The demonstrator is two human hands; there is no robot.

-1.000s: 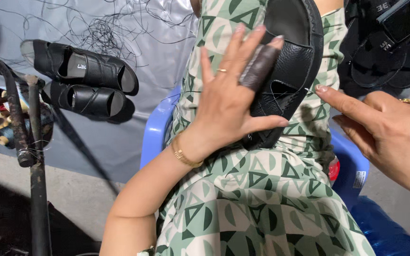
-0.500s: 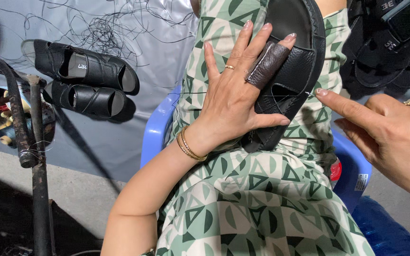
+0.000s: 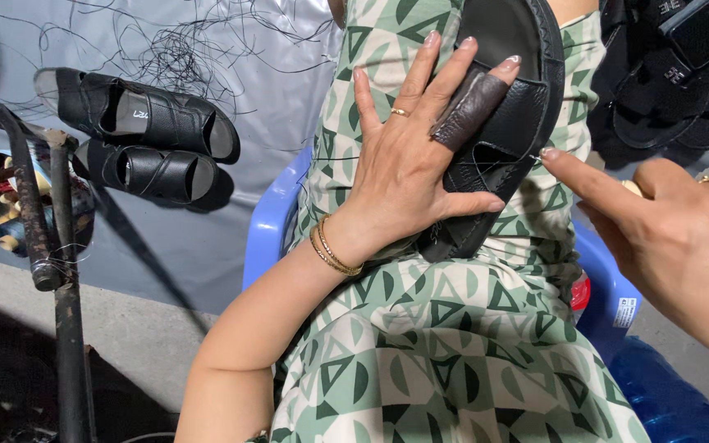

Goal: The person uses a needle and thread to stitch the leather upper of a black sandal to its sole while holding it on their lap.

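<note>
A black leather sandal point(image 3: 527, 115) lies sole-down against my lap, on my green patterned dress point(image 3: 453, 344). My left hand point(image 3: 404, 172) presses flat on it with fingers spread and the thumb hooked under its side. A brown leather guard point(image 3: 469, 107) covers the index finger, and gold bangles sit on the wrist. My right hand point(image 3: 674, 230) comes in from the right with its index finger stretched out, the tip touching the sandal's edge. A thin thread shows near that fingertip. The other fingers are curled, and I cannot see what they hold.
I sit on a blue plastic chair point(image 3: 268, 221). Two black sandals point(image 3: 141, 123) lie on a grey sheet point(image 3: 231, 49) strewn with loose threads at the left. A rusty iron stand point(image 3: 51, 246) rises at the far left. More black sandals point(image 3: 674, 74) are piled at the upper right.
My left hand has slid a little up and to the right on the sandal, with fingers spread wider. The right hand has barely moved.
</note>
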